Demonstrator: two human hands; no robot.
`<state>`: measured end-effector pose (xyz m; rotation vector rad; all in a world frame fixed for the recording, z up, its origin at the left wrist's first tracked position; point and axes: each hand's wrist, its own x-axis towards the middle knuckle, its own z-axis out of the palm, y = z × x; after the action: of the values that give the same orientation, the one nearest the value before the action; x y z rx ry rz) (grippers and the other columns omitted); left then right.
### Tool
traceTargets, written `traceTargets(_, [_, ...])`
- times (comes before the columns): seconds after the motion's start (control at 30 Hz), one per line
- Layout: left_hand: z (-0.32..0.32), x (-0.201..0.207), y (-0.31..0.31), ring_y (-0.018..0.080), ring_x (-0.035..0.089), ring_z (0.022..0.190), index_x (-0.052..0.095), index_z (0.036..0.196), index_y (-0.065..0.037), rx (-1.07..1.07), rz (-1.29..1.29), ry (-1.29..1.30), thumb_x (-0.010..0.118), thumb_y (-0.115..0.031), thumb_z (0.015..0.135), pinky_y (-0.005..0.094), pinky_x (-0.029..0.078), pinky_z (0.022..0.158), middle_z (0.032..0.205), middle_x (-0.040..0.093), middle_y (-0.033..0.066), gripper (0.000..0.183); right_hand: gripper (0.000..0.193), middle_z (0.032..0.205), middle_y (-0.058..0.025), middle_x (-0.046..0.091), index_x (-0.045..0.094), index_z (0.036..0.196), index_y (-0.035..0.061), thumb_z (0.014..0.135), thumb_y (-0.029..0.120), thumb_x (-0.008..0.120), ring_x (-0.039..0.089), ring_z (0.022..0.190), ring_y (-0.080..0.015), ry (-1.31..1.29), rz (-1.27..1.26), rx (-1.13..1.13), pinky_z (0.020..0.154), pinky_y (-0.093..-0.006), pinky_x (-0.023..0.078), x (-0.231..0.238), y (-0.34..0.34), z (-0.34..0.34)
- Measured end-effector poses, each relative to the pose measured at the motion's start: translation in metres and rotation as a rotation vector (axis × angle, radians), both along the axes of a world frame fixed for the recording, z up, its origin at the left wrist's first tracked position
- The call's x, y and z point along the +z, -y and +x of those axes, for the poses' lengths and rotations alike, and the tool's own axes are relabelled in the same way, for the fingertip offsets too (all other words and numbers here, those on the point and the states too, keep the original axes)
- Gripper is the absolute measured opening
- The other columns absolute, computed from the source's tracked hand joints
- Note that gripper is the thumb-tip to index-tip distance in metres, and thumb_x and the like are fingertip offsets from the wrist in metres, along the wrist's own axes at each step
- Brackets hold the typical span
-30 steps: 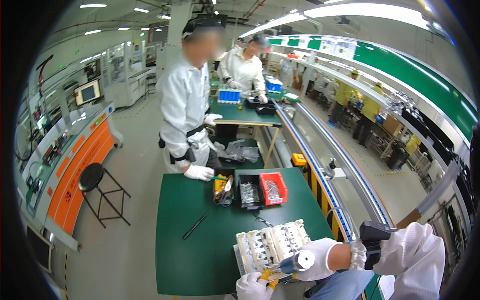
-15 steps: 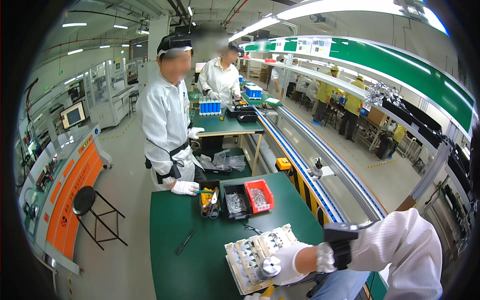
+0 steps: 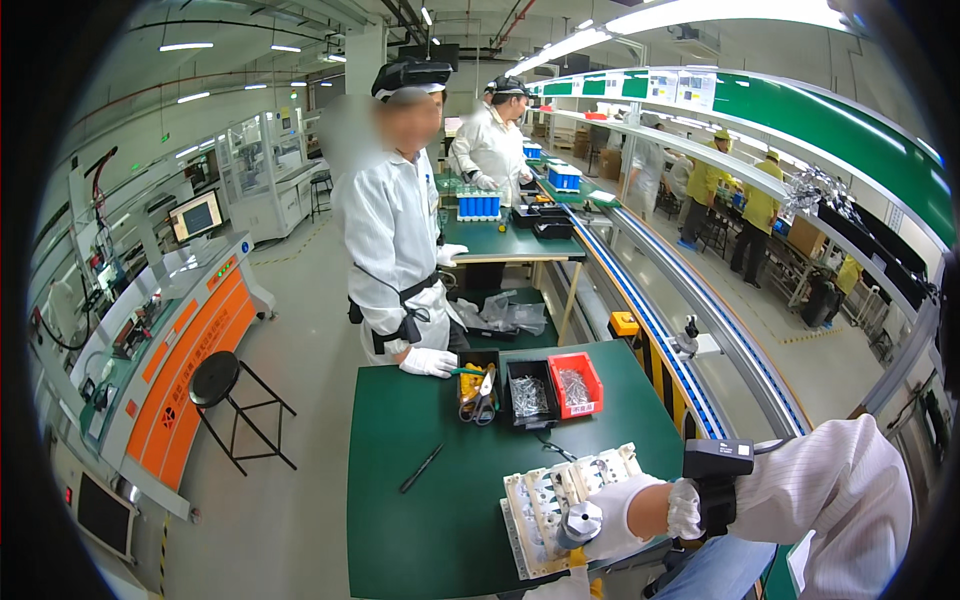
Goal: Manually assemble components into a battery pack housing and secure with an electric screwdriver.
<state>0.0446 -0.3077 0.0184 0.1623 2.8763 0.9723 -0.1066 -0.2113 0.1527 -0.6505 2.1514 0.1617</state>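
Your right hand grips the metal-capped tool, cap upward; pale ribbed block lies long axis rising rightward; left hand: grip cannot be told.

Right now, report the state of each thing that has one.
Tool: held in right hand
White block: resting on bench, partly covered
Left hand: mostly out of frame
Red bin: holding metal parts
Black bin: holding metal parts
Scissors: whether open, unclear
Pen: lying flat
Stool: upright, unoccupied
Upper screen: lit
Lower screen: dark
Ceiling lights: lit
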Motion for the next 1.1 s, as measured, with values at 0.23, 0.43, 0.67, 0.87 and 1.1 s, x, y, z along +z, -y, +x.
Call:
traceTargets(0.23, [0.006,-0.004,0.004,0.0399,0.072,0.071,0.066,0.106,-0.008,-0.084,-0.084,0.028,0.061,-0.024,0.085,0.0537,0.058,0.065,0.086,0.073,0.0201,0.026,0.044,0.098,-0.0172,0.075,0.076,0.103,0.01,0.086,0.047,0.058,0.071,0.091,-0.0366,-0.038,0.037,0.022,0.082,-0.0449,0.056,0.001,-0.009,0.004])
traceTargets(0.43, [-0.007,0.01,0.015,0.0339,0.066,0.077,0.068,0.078,-0.011,0.056,-0.117,-0.245,0.065,-0.028,0.086,0.0484,0.055,0.066,0.08,0.066,0.0108,0.019,0.048,0.101,-0.0163,0.075,0.074,0.111,0.0123,0.087,0.051,0.057,0.07,0.096,-0.0376,-0.107,-0.114,0.048,0.085,-0.0446,0.056,0.05,-0.028,0.01])
traceTargets(0.67, [-0.05,-0.023,0.034,0.0323,0.063,0.082,0.07,0.075,-0.012,-0.011,-0.116,-0.398,0.067,-0.02,0.079,0.0462,0.053,0.071,0.083,0.065,0.0094,0.01,0.029,0.076,-0.0093,0.067,0.07,0.1,0.0092,0.093,0.037,0.068,0.065,0.069,-0.022,-0.503,-0.789,-0.85,0.066,-0.0375,0.053,-0.03,-0.144,-0.113])
traceTargets(0.87, [-0.07,-0.016,0.025,0.0222,0.064,0.08,0.076,0.078,-0.014,-0.189,-0.158,-0.441,0.076,-0.016,0.072,0.0385,0.053,0.069,0.088,0.068,-0.0025,0.007,0.027,0.079,-0.0086,0.068,0.07,0.097,0.0077,0.087,0.033,0.073,0.065,0.072,-0.025,-0.628,-1.215,-0.9,0.071,-0.0396,0.053,-0.152,-0.161,-0.238])
traceTargets(1.1, [-0.087,-0.016,0.01,0.023,0.065,0.08,0.079,0.087,-0.012,-0.216,-0.055,-0.337,0.082,-0.01,0.071,0.0358,0.053,0.068,0.087,0.069,0.002,0.016,0.04,0.113,-0.0233,0.072,0.072,0.112,0.0087,0.085,0.036,0.062,0.067,0.109,-0.0424,-0.685,-0.911,-0.761,0.095,-0.0468,0.053,-0.183,-0.134,-0.283])
